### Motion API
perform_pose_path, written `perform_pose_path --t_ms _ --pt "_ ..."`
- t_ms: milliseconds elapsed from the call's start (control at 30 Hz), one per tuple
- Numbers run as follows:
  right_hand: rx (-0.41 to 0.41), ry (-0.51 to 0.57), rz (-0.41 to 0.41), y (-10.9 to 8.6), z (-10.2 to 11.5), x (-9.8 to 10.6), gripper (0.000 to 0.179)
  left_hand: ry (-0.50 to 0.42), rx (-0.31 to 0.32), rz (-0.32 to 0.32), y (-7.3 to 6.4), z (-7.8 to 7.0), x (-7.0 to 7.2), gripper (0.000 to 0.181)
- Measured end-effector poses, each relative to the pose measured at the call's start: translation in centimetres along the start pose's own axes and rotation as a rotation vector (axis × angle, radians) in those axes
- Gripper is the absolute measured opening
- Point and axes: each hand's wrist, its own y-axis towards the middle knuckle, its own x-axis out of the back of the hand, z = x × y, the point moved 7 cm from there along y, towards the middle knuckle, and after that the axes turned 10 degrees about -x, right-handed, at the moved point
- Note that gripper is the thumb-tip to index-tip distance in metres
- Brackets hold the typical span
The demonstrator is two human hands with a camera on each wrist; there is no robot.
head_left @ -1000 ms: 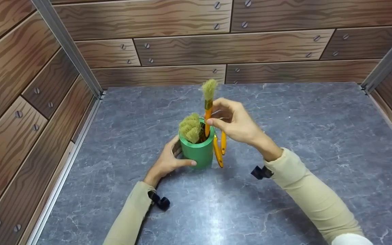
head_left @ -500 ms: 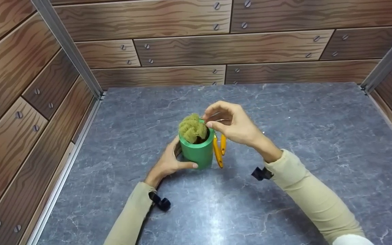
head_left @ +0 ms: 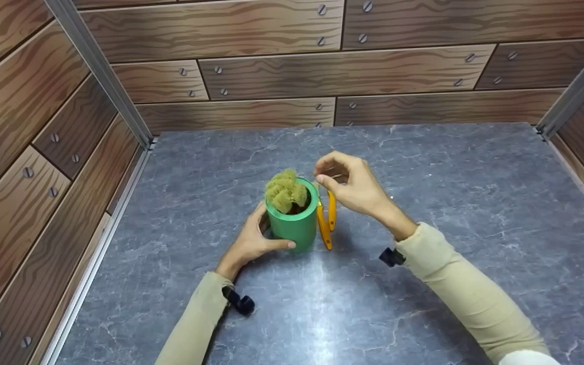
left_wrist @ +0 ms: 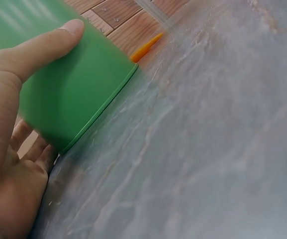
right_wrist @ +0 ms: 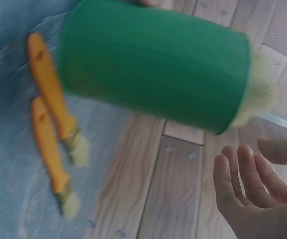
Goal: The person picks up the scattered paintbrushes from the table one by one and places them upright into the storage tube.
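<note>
A green cylindrical cup [head_left: 294,230] stands upright on the table, with several brushes [head_left: 285,191] in it, bristles up. My left hand [head_left: 251,238] grips the cup from its left side; in the left wrist view the thumb [left_wrist: 44,50] lies across the green wall. Just right of the cup's rim, my right hand [head_left: 355,185] hovers with loosely bent fingers and holds nothing. Two orange-handled paintbrushes lie on the table to the right of the cup, the nearer paintbrush [right_wrist: 48,84] and the farther paintbrush [right_wrist: 48,144].
Grey marbled tabletop [head_left: 170,203] surrounds the cup. Wood-patterned panels [head_left: 271,76] wall off the back and sides, joined by metal corner posts [head_left: 114,71]. A small dark device [head_left: 392,257] is strapped at the right wrist.
My right hand has lowered a paintbrush into the cup, let it go and drawn back slightly to the right. The left hand keeps its hold on the cup.
</note>
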Motion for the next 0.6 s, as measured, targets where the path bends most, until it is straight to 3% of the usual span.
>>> perform_pose_path --t_ms 233,600 --pt "-0.086 -0.158 -0.034 1.1 -4.1 -0.3 0.018 -0.032 -0.012 0.012 0.1 -0.1 0.2 0.114" --pt "-0.278 -0.392 0.008 2.1 -10.3 -0.8 0.02 -0.062 -0.033 0.028 0.1 -0.1 0.0 0.111"
